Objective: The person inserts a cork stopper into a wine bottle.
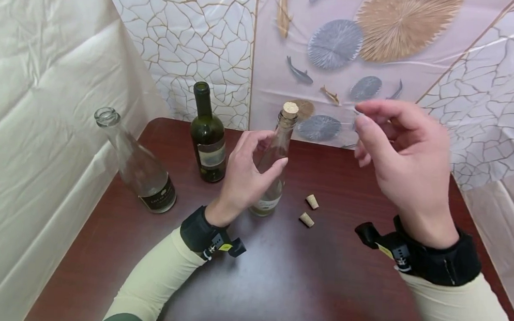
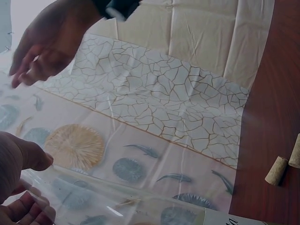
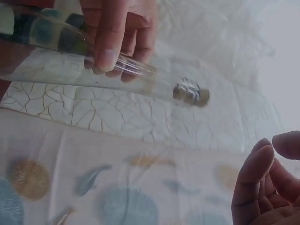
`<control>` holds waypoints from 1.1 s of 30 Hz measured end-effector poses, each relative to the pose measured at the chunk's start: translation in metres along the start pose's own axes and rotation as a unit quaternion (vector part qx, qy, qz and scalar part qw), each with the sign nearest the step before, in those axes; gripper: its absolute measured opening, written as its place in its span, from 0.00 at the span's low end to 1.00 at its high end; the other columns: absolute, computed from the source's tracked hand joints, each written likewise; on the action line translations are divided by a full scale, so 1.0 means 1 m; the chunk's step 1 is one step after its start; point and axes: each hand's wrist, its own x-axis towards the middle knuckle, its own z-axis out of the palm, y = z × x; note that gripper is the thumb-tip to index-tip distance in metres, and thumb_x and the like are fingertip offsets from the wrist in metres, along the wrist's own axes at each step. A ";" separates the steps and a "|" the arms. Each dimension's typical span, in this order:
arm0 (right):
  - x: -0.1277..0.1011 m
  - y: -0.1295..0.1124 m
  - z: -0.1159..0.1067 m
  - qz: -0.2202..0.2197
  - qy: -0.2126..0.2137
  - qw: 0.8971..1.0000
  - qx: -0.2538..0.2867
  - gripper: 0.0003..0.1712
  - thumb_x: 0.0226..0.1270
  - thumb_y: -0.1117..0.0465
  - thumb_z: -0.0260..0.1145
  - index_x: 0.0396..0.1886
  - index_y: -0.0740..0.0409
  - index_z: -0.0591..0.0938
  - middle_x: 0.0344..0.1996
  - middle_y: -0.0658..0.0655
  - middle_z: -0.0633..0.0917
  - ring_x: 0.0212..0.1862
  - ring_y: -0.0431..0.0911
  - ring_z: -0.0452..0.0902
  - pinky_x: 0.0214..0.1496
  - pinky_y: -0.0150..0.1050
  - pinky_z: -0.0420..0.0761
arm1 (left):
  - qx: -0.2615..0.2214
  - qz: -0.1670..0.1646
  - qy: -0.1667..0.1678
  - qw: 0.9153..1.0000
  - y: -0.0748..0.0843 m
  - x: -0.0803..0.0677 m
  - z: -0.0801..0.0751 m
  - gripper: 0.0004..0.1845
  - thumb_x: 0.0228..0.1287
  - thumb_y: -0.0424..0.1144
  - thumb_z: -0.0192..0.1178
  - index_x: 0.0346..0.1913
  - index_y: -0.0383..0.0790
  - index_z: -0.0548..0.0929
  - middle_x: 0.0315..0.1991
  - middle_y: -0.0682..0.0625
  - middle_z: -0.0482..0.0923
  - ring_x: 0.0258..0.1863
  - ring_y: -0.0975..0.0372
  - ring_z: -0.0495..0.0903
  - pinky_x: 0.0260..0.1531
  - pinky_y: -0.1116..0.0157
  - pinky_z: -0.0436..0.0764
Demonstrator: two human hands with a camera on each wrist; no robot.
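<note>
A clear glass bottle [image 1: 281,145] stands upright on the table with a cork [image 1: 290,111] in its mouth, the top part sticking out. My left hand [image 1: 246,172] holds this bottle below its neck, thumb on one side and fingers round the other. Off to the right, my right hand [image 1: 407,151] is raised in the air, apart from the bottle. Its fingers are loosely bent, and a small gap shows between thumb and forefinger in the right wrist view, with nothing seen in it. Two loose corks, the upper one [image 1: 312,201] and the lower one [image 1: 306,219], lie right of the bottle.
A green bottle [image 1: 208,133] stands behind my left hand, its mouth uncorked. Farther left is another clear bottle [image 1: 141,166] with a black label, also uncorked. Patterned sheets [image 1: 193,36] hang behind and beside the dark red-brown table [image 1: 250,286].
</note>
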 end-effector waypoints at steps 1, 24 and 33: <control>-0.004 0.003 -0.005 0.008 0.008 1.000 0.009 0.12 0.67 0.73 0.69 0.47 0.76 0.86 0.21 0.56 0.84 0.18 0.43 0.75 0.22 0.31 0.77 | 0.002 -0.001 0.000 1.000 0.000 0.001 0.001 0.26 0.61 0.37 0.75 0.60 0.35 0.80 0.49 0.42 0.80 0.49 0.54 0.79 0.50 0.60 0.80; -0.074 0.072 -0.054 0.207 0.057 0.975 -0.051 0.14 0.72 0.62 0.70 0.50 0.69 0.86 0.23 0.53 0.83 0.21 0.43 0.77 0.23 0.30 0.80 | 0.014 -0.032 -0.043 0.998 -0.005 0.033 0.041 0.27 0.64 0.40 0.73 0.63 0.38 0.78 0.52 0.43 0.78 0.52 0.55 0.79 0.53 0.58 0.81; -0.082 0.082 -0.058 0.239 0.053 0.967 -0.074 0.14 0.73 0.60 0.70 0.49 0.67 0.86 0.24 0.50 0.84 0.21 0.40 0.80 0.24 0.31 0.83 | 0.017 -0.026 -0.047 0.998 -0.006 0.042 0.054 0.28 0.65 0.40 0.72 0.65 0.38 0.77 0.55 0.43 0.78 0.54 0.55 0.79 0.55 0.57 0.81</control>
